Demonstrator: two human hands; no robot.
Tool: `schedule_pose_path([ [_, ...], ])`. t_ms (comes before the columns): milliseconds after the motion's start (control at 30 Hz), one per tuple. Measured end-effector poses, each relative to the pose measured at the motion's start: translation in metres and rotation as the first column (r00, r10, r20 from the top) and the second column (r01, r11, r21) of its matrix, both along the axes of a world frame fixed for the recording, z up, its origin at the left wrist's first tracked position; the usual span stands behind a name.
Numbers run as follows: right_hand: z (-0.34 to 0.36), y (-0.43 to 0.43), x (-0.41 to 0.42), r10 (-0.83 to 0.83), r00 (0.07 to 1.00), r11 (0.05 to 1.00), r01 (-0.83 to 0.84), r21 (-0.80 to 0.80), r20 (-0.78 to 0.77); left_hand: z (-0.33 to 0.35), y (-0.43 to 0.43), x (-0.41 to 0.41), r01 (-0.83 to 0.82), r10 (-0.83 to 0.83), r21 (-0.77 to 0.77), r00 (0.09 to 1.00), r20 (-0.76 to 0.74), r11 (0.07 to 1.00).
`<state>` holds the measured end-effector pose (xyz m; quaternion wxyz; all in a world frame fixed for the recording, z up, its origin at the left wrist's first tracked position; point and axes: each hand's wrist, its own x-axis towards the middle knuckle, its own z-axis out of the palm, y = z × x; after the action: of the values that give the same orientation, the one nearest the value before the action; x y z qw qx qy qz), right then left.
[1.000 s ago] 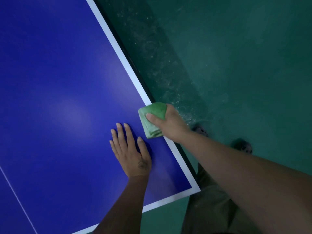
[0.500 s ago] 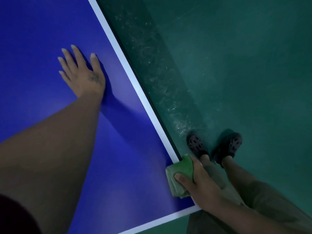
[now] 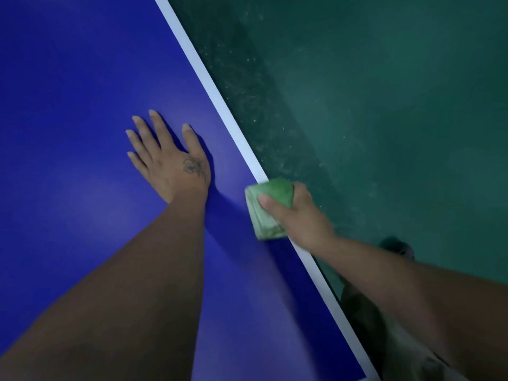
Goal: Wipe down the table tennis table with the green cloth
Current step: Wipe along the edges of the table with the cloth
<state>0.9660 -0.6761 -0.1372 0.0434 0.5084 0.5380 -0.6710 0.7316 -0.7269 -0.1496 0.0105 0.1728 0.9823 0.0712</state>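
Right hand (image 3: 299, 215) grips green cloth (image 3: 276, 192) on the table (image 3: 68, 78), at its white edge line (image 3: 220, 105); left hand (image 3: 170, 163) flat, fingers straight, at nine o'clock; dusty floor (image 3: 384, 105) at three

A dark green floor (image 3: 384, 105) lies beside the blue counter (image 3: 82, 78), which has a white border line. A band of pale specks (image 3: 261, 111) and scuffs runs over the floor close along the counter's edge; farther from the counter the floor looks smoother. The light is dim, with a soft sheen on the counter.
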Motion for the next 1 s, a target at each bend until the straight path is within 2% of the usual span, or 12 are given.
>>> schedule_pose_path([
  [167,-0.002,0.036,-0.059,0.042,0.998,0.997,-0.044,0.056,0.038,0.000,-0.001,0.002,-0.001,0.001,0.001,1.000,0.000,1.000],
  [300,0.002,0.015,-0.013,0.105,0.994,0.992,-0.105,0.067,0.002,0.000,0.001,0.000,-0.006,0.006,-0.003,1.000,0.011,1.000],
  [433,0.008,-0.022,0.055,0.103,0.994,0.991,-0.107,0.078,0.045,0.001,0.001,0.000,-0.004,0.004,0.008,1.000,0.010,1.000],
  [633,0.007,-0.045,0.092,0.068,0.995,0.996,-0.063,-0.069,0.075,-0.001,-0.001,0.000,-0.004,0.005,0.035,1.000,-0.021,0.999],
  [767,0.006,-0.022,0.056,0.107,0.992,0.993,-0.104,-0.051,0.062,-0.007,-0.001,-0.001,-0.015,0.017,0.051,0.999,-0.037,0.999],
  [933,0.002,0.036,-0.032,0.085,0.995,0.996,-0.087,-0.034,-0.043,-0.010,0.001,-0.002,-0.017,0.019,0.049,0.999,-0.044,0.999],
  [1000,-0.002,0.059,-0.074,0.101,0.994,0.995,-0.102,-0.008,-0.041,-0.008,-0.001,-0.004,-0.025,0.026,0.047,0.999,-0.039,0.999],
])
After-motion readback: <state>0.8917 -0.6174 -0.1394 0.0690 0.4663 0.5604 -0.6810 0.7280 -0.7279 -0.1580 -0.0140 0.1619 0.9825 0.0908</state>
